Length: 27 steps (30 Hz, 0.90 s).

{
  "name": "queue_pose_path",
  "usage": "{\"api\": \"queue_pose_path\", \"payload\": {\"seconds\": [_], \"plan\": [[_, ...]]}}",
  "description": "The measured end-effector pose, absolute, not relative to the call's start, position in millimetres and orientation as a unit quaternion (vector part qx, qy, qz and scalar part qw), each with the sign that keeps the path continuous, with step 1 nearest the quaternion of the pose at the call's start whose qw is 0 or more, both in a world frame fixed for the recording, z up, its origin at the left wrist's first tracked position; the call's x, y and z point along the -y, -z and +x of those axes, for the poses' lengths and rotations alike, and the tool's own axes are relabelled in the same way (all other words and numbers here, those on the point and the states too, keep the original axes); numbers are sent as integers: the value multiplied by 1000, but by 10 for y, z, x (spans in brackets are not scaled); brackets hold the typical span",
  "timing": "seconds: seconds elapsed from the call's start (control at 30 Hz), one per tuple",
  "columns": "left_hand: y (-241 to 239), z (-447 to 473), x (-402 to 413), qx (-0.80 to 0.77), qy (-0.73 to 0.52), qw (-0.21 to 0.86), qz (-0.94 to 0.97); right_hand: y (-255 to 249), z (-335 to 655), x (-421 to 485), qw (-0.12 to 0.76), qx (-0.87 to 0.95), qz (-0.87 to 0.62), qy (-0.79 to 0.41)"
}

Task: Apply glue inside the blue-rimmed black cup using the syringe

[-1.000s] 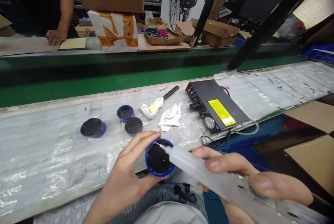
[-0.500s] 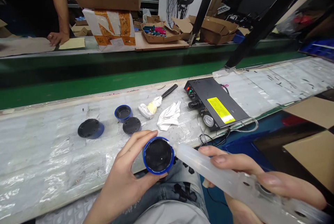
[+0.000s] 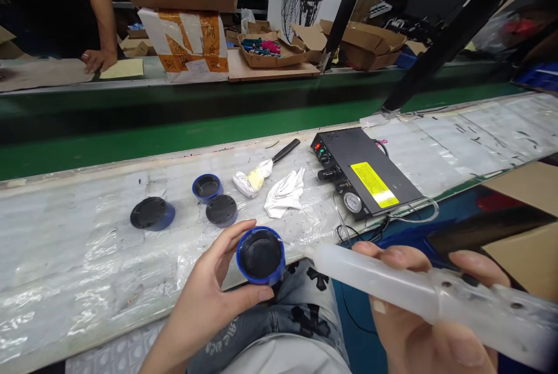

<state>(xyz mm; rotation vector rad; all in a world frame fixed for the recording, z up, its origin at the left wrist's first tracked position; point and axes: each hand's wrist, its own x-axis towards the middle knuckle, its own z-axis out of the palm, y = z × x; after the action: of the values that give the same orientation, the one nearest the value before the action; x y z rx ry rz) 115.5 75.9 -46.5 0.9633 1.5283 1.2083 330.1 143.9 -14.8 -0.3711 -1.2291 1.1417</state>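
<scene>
My left hand [image 3: 218, 287] is closed around a round blue cup-like part [image 3: 260, 255] with a black inside, its opening tilted up towards me. In my right hand [image 3: 418, 298] lies a translucent white glue-dispensing syringe [image 3: 379, 275], gripped along its barrel. Its thin needle points left and reaches the blue part's right rim; whether it touches cannot be made out. On the bench beyond my left hand are three similar round parts: one at the left [image 3: 152, 214], one at the back [image 3: 206, 188] and one nearest my fingers [image 3: 221, 211].
A black dispenser box [image 3: 366, 170] with a gauge and tubing stands on the bench [image 3: 87, 281]. Left of it lie a crumpled white cloth [image 3: 285, 193] and a black-handled tool [image 3: 285, 151] wrapped in white. Across the green strip, a person's hand [image 3: 99, 61] rests near a taped box [image 3: 185, 42].
The syringe has drawn back slightly to the right, and my right fingers have shifted along it. The blue part has moved a little left and tilted, showing more of its outer side.
</scene>
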Motion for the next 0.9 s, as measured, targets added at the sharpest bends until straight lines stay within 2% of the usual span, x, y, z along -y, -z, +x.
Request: {"api": "queue_pose_path", "payload": {"seconds": [0.2,0.43,0.63,0.9], "plan": [[565,1143,-779,-527,-537,535,384,174,3324,-1445,660,517,-188,-511],[692,1058,-837,-546,-501,541,399,272,3419,-1479,654,508,-184,-530],[729,999,-967,-614,-388,477,495,378,3491,-1510,642,506,-193,-543],[545,1020,-880,-571,-372,391,619,470,3468,-1531,557,557,-262,-557]]}}
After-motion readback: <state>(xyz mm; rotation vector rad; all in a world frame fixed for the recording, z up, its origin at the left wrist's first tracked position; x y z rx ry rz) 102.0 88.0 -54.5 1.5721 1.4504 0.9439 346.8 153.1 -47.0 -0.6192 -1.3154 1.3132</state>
